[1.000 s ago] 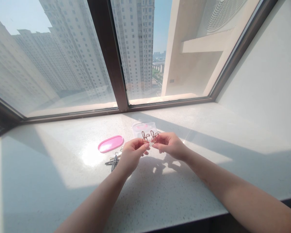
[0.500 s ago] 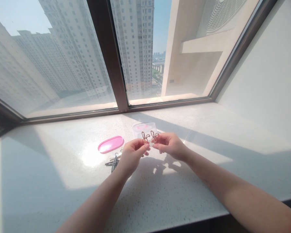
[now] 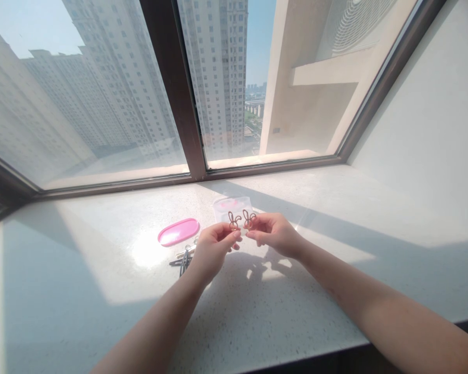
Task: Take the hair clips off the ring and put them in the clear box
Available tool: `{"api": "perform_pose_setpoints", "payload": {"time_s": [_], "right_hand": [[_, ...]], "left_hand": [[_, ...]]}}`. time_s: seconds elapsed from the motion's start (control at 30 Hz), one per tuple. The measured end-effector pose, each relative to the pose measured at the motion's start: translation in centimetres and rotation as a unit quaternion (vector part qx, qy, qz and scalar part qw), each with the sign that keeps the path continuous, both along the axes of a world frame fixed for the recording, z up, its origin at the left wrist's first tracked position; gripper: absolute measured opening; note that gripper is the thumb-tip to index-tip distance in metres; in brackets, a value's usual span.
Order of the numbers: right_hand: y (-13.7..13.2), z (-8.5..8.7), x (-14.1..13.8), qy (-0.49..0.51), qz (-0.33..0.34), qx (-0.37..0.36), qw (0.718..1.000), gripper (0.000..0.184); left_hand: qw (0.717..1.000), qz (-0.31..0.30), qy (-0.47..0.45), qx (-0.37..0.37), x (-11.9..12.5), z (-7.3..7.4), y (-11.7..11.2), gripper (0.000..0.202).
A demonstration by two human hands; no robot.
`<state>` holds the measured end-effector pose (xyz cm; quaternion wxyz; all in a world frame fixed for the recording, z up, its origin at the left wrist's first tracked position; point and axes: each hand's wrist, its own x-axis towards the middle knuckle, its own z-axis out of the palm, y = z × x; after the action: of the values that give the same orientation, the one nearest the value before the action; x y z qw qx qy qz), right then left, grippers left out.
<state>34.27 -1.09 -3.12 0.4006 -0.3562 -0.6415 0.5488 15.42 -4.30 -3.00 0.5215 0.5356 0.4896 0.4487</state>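
Head view: two small brown wire rabbits are held up over the middle of the pale surface (image 3: pixel 273 317), side by side with a narrow gap between them. The left hand (image 3: pixel 212 248) has the left rabbit (image 3: pixel 234 223) by its lower end, thumb and forefinger pinched together with hardly any space but the wire's own, the other fingers curled below. The right hand (image 3: pixel 276 235) grips the right rabbit (image 3: pixel 248 222) in the same way, thumb under and fingers above, the fingertips nearly meeting. Both rabbits stand upright, ears toward the window-side edge.

Beyond them, nearer that edge, lies a clear box (image 3: pixel 232 203) with pink marks. A pink dish (image 3: pixel 178 231) rests toward the left end of the surface, and some dark clips (image 3: pixel 184 259) lie between it and the left hand, partly hidden by the wrist. The rabbits are small here, so whether each has a clip or a ring at its base, I cannot say.

They look light and fairly stiff, likely smooth enough to twist in a loose pinch. The thin ears could bend if squeezed, so the base is the better hold, with a gentle, steady pinch.
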Motion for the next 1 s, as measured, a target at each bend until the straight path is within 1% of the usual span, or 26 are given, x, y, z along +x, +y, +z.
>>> {"api": "perform_pose_setpoints", "payload": {"time_s": [0.17, 0.37, 0.57, 1.0], "right_hand": [[0.13, -0.19, 0.14, -0.001, -0.019, 0.011, 1.000, 0.023], [0.19, -0.50, 0.12, 0.003, -0.009, 0.009, 1.000, 0.022], [0.17, -0.39, 0.08, 0.005, -0.008, 0.005, 1.000, 0.023], [0.21, -0.51, 0.17, 0.006, -0.001, 0.002, 1.000, 0.024]], "left_hand": [[1.000, 0.003, -0.001, 0.002, 0.03, 0.08, 0.02, 0.018], [1.000, 0.003, -0.002, 0.003, 0.02, -0.01, -0.04, 0.018], [1.000, 0.000, -0.005, 0.008, 0.06, -0.10, 0.04, 0.019], [1.000, -0.001, -0.002, 0.007, 0.07, 0.13, -0.03, 0.018]]}}
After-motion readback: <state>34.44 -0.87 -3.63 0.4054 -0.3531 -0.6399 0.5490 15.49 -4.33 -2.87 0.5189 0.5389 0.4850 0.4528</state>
